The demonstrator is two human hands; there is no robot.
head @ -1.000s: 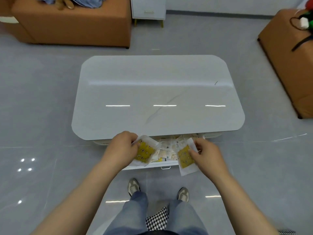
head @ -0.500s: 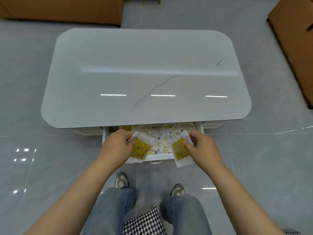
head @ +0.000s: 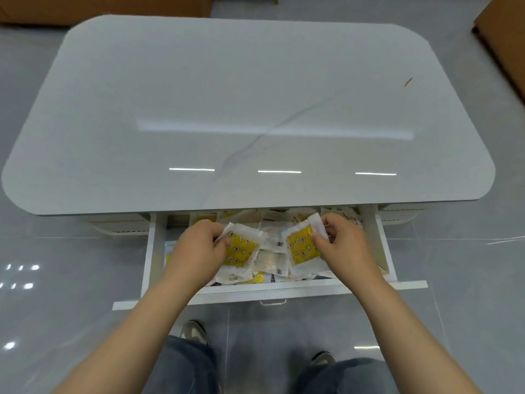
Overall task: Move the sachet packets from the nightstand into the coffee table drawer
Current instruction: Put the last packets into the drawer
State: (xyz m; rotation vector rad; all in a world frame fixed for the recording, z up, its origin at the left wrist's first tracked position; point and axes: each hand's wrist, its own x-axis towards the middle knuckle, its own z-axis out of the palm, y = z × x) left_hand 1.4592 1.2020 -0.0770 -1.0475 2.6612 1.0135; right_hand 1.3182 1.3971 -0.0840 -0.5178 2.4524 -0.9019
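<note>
Yellow sachets (head: 241, 248) pinched in both hands (head: 199, 251) over drawer (head: 272, 288), could snag the heaped packets (head: 271, 251) and flick some over the front edge.

The coffee table (head: 247, 109) top is a smooth, high-gloss white slab with a faint grey vein, mirroring the ceiling lights as bright bars; the open drawer (head: 272, 288) has smooth, matt to satin white-painted panels and a small metal-looking pull (head: 273, 302) on its front. The sachet packets (head: 271, 251) are thin, crinkled film with a slight sheen, translucent white at the edges, and the two pinched ones carry printed yellow panels. The floor (head: 71, 294) is glossy grey tile with sharp reflections, and the trousers (head: 181, 368) are matt blue denim cloth.
</note>
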